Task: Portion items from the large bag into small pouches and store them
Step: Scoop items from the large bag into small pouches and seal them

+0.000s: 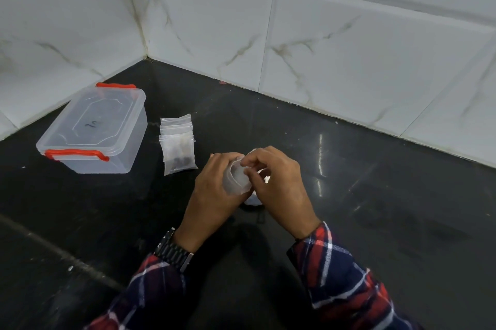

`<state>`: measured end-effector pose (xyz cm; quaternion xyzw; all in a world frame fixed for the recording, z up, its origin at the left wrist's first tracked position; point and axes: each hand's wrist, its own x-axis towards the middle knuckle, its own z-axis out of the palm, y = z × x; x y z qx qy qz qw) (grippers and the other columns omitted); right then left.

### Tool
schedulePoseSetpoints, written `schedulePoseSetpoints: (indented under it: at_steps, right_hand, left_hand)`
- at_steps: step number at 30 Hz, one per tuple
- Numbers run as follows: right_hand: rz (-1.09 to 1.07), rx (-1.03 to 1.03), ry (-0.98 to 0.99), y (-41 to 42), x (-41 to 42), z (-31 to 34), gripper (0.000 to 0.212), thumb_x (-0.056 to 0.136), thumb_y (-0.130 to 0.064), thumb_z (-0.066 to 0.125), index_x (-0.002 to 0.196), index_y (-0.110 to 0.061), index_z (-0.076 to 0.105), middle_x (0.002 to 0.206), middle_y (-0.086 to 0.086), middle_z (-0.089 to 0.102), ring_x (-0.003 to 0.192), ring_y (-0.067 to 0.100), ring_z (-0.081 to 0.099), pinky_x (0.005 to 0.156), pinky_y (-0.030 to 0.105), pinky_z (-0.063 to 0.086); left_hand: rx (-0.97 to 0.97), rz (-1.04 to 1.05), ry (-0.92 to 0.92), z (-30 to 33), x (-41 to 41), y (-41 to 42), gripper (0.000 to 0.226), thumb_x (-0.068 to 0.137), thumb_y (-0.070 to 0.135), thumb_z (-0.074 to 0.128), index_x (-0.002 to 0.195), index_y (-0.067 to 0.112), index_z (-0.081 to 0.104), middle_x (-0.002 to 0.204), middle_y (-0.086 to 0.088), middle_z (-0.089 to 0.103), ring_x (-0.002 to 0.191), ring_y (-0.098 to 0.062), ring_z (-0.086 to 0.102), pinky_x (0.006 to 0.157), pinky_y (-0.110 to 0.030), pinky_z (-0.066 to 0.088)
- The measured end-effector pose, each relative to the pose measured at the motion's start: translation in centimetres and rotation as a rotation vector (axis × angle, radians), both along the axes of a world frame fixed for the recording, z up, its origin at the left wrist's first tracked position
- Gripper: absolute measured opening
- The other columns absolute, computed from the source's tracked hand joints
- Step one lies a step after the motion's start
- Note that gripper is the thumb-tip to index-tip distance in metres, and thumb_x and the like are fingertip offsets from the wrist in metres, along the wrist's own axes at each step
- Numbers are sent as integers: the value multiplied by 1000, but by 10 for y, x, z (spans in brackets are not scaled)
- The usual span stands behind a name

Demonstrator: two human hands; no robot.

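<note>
Head view: the left hand curls round a small clear pouch, holding its mouth open above the black counter. The right hand pinches the pouch rim with fingertips. A stack of pouches lies just left, beside a lidded clear box with red clips.

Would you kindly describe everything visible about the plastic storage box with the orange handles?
The storage box is a clear, rectangular plastic container with a translucent lid in place and an orange latch handle at each short end. It stands upright on the dark countertop near the tiled corner, left of the pile of small pouches. Neither hand touches it. A small dark mark shows around its lid.
</note>
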<state>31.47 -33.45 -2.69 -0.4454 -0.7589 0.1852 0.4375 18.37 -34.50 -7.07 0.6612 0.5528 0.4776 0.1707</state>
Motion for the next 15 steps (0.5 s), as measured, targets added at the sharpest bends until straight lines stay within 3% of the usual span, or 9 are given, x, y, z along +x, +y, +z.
schedulePoseSetpoints:
  at_steps: [2,6,8,12,15]
  right_hand:
    - [2,14,-36,1,-1,-2,22,79,7,66,87,-12,72,88,-1,64,77,6,59,70,23,53]
    - [-30,30,-36,4,-1,-7,24,79,6,63,92,-12,73,89,-1,65,76,6,60,71,22,53]
    - [-23,-13,12,4,3,-6,23,80,5,63,90,-13,73,89,-3,66,77,6,61,71,20,52]
    - [-44,-213,122,9,18,-6,23,84,6,62,85,-15,71,87,-5,67,76,4,63,67,8,46]
    - [-79,-288,-83,12,33,-10,30,84,8,56,94,-15,72,92,-10,65,80,-1,60,70,3,43]
  left_hand:
    - [-26,-3,-46,2,2,-1,48,73,52,62,110,23,56,106,16,57,97,9,55,87,-4,42]
    - [-58,-6,-100,4,4,-1,38,74,31,75,99,41,48,96,24,56,95,16,54,79,-1,41]
    - [-81,-11,-120,4,5,-1,38,76,24,78,100,36,52,95,19,60,93,9,57,77,-4,43]
    - [-188,14,-136,-4,8,0,42,77,32,77,111,21,54,104,7,61,95,-4,59,78,-7,44]
    - [-237,61,-90,-15,9,3,49,75,38,77,112,25,47,106,9,58,95,-5,57,76,-11,46]
